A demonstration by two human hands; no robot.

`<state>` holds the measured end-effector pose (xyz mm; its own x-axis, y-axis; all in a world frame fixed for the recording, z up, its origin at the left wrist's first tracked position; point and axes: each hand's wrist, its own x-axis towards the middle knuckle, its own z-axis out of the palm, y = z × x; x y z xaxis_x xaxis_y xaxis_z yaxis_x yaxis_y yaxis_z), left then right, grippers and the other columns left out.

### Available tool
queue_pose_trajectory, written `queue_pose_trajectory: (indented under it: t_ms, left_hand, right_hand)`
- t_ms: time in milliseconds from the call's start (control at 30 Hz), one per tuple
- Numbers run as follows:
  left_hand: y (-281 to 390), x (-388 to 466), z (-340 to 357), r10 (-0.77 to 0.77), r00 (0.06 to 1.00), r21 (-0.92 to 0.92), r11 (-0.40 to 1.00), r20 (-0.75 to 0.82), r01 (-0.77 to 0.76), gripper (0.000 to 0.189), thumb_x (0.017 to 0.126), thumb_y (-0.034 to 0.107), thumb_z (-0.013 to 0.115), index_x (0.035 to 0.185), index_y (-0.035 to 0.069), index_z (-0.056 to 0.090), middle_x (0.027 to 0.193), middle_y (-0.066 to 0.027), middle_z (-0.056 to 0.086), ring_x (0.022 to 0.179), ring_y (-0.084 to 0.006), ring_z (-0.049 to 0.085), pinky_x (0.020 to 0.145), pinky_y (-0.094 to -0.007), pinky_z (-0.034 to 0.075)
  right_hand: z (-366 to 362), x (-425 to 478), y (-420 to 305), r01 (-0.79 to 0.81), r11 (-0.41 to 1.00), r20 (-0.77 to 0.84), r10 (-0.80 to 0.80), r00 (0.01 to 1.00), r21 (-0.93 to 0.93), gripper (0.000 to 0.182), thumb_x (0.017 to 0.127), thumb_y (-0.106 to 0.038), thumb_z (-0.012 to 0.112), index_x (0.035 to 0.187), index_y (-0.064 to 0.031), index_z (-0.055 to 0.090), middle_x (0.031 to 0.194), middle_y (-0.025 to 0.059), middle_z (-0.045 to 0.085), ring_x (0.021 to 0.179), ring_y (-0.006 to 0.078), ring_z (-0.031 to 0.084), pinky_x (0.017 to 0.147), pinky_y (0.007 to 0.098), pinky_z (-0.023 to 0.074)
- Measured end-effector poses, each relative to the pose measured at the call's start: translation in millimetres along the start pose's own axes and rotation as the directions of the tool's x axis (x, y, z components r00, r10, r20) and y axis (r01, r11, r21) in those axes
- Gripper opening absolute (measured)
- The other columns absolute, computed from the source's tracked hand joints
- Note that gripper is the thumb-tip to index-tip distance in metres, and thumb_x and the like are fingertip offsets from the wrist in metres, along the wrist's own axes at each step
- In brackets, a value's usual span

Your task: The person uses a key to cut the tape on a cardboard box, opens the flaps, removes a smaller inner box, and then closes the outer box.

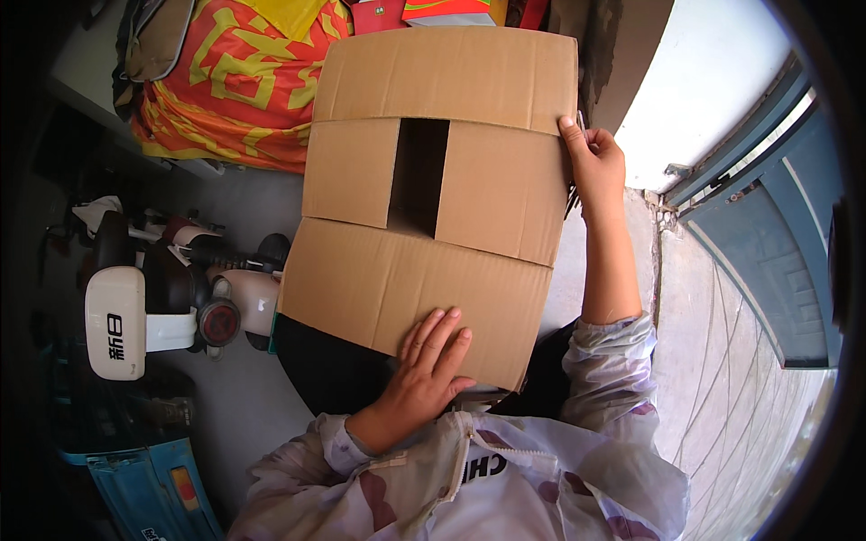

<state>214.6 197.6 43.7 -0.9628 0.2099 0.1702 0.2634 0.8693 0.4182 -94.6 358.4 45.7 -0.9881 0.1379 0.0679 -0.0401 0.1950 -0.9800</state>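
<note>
In front of me is a brown cardboard box (504,186) with its flapped side facing up. Its two side flaps are folded inward, leaving a dark slot (418,176) between them. The far flap (446,78) and the near flap (419,291) lie spread outward. My left hand (426,372) rests on the near flap, palm down and fingers slightly apart, gripping nothing. At the box's right side, my right hand (595,162) pinches the cardboard by the far flap's corner. Its thumb lies on top, while the other fingers are partly hidden behind the edge.
An electric scooter (250,297) stands at left, with a blue vehicle part (152,487) below it. Beyond the box are a red and yellow printed cloth (237,88) and a red carton (450,12). A blue-grey metal door (778,257) stands at right.
</note>
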Motion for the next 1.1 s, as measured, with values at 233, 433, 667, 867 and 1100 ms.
queue_pose_trajectory:
  t_ms: [233, 433, 667, 867, 1100]
  left_hand:
    - [-29.3, 40.6, 49.2, -0.145, 0.973, 0.011, 0.989, -0.181, 0.149, 0.048, 0.067, 0.011, 0.083, 0.107, 0.01, 0.056, 0.11, -0.0126, 0.046, 0.102, -0.0349, 0.047, 0.09, -0.0466, 0.041]
    - [-32.4, 45.3, 57.2, -0.174, 0.974, 0.069, 0.98, -0.143, 0.186, 0.021, 0.076, 0.008, 0.074, 0.086, 0.006, 0.056, 0.094, -0.0144, 0.047, 0.091, -0.0356, 0.052, 0.077, -0.0431, 0.046]
    - [-3.5, 77.0, -38.9, -0.298, 0.954, -0.544, 0.805, -0.023, 0.238, 0.016, 0.085, 0.002, 0.071, 0.1, -0.001, 0.064, 0.088, -0.0103, 0.067, 0.077, -0.0197, 0.066, 0.07, -0.0282, 0.052]
    - [-52.1, 163.5, -60.6, 0.08, 0.949, 0.185, 0.982, -0.305, -0.023, 0.088, 0.07, 0.029, 0.084, 0.146, 0.013, 0.041, 0.151, -0.0154, 0.034, 0.139, -0.0386, 0.033, 0.114, -0.0524, 0.027]
    - [-103.9, 206.8, -79.5, 0.382, 0.916, 0.517, 0.812, -0.121, -0.27, 0.101, 0.07, 0.057, 0.076, 0.153, 0.02, 0.032, 0.154, -0.0254, 0.027, 0.14, -0.0467, 0.029, 0.11, -0.0601, 0.031]
  right_hand:
    - [2.2, -1.6, -4.4, -0.079, 0.984, 0.176, 0.05, 0.983, 0.161, 0.048, 0.08, -0.046, 0.08, 0.073, -0.0053, 0.056, 0.065, 0.0016, 0.059, 0.056, 0.0085, 0.05, 0.052, 0.0235, 0.0408]
    - [-7.8, -30.9, -3.8, -0.127, 0.968, 0.288, 0.061, 0.956, 0.215, 0.041, 0.083, -0.039, 0.08, 0.075, -0.0058, 0.056, 0.065, -0.0009, 0.058, 0.053, 0.0051, 0.048, 0.046, 0.0225, 0.0364]
    - [1.4, -76.7, -4.4, -0.151, 0.96, 0.375, 0.054, 0.925, 0.235, 0.047, 0.083, -0.04, 0.08, 0.071, -0.0078, 0.047, 0.058, -0.0008, 0.054, 0.044, 0.0062, 0.047, 0.04, 0.0238, 0.0365]
    - [-1.1, -84.0, -7.9, -0.173, 0.946, 0.401, 0.051, 0.915, 0.273, 0.046, 0.085, -0.04, 0.078, 0.074, -0.0074, 0.047, 0.059, 0.0003, 0.054, 0.045, 0.0065, 0.046, 0.039, 0.0234, 0.0357]
    - [-3.7, -86.3, -1.7, -0.224, 0.892, 0.464, 0.019, 0.886, 0.393, 0.037, 0.101, -0.041, 0.052, 0.084, -0.0077, 0.05, 0.064, -0.0005, 0.049, 0.044, 0.0082, 0.043, 0.041, 0.0237, 0.0345]
